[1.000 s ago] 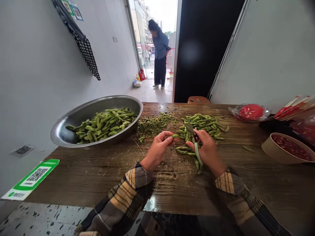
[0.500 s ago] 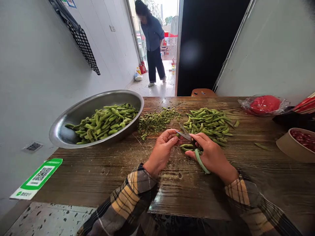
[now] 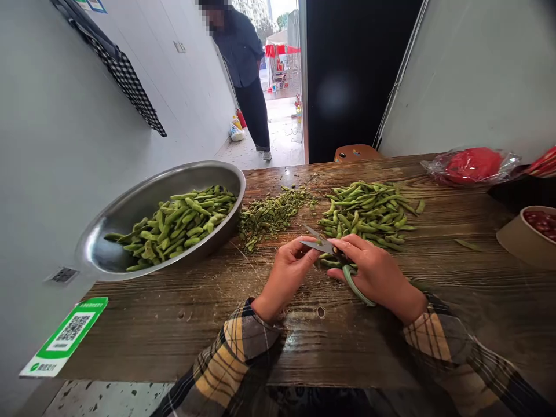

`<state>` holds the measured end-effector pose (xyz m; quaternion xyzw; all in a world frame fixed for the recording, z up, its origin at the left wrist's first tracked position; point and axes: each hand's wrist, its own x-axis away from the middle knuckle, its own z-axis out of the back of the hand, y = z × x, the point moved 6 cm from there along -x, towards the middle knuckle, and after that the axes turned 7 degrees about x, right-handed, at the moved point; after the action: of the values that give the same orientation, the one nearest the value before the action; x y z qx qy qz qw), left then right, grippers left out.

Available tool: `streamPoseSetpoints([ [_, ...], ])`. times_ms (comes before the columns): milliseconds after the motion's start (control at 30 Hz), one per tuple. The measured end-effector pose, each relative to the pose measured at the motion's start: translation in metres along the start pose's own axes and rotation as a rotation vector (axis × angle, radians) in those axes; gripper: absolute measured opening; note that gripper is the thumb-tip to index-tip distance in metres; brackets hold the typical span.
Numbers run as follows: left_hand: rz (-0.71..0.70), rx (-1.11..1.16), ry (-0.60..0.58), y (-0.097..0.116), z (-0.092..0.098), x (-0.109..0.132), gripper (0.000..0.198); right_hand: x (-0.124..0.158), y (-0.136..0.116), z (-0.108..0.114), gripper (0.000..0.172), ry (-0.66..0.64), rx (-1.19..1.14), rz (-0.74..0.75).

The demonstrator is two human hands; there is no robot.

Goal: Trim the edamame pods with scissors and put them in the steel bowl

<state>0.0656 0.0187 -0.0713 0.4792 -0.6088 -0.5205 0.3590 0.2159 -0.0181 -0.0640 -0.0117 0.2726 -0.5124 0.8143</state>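
Note:
My right hand (image 3: 373, 269) is closed on green-handled scissors (image 3: 356, 286), whose parted blades point left toward my other hand. Thumb and fingers of my left hand (image 3: 289, 275) pinch a green pod, mostly hidden, with a bit of it (image 3: 319, 241) showing between the blades. Just beyond my right hand lies a heap of green pods (image 3: 367, 211) on the wooden table (image 3: 208, 330). A pile of small trimmed bits (image 3: 273, 214) sits left of that heap. More pods (image 3: 178, 226) fill part of the large metal bowl (image 3: 102, 231) at the left.
A green and white QR card (image 3: 67, 336) lies at the table's left edge. On the right are a red item in clear plastic (image 3: 473, 166) and a tan bowl of dark red contents (image 3: 521, 237). A person (image 3: 245, 69) stands near the doorway beyond the table.
The view has shifted slightly. The scissor blades now stand around a pod bit in front of my left fingers. The person by the doorway appears nearer and further left.

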Motion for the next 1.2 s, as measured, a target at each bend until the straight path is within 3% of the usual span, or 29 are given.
streamPoseSetpoints([
  [333, 0.001, -0.200, -0.045, -0.003, 0.001, -0.001, 0.026, -0.003, 0.000, 0.000, 0.063, 0.003, -0.085, 0.001],
  [633, 0.031, -0.165, -0.073, 0.004, -0.004, 0.001, 0.023, -0.002, -0.002, 0.001, 0.048, -0.031, -0.045, 0.022],
  [967, 0.109, -0.155, -0.083, 0.001, 0.001, -0.001, 0.024, -0.002, 0.003, 0.000, 0.045, -0.115, 0.031, 0.003],
  [1100, 0.140, -0.064, -0.065, -0.004, 0.007, -0.004, 0.023, -0.002, 0.005, 0.000, 0.046, -0.135, 0.015, -0.017],
  [1200, 0.161, 0.155, -0.007, -0.007, 0.013, -0.007, 0.024, -0.003, 0.010, 0.002, 0.050, -0.083, 0.000, -0.073],
])
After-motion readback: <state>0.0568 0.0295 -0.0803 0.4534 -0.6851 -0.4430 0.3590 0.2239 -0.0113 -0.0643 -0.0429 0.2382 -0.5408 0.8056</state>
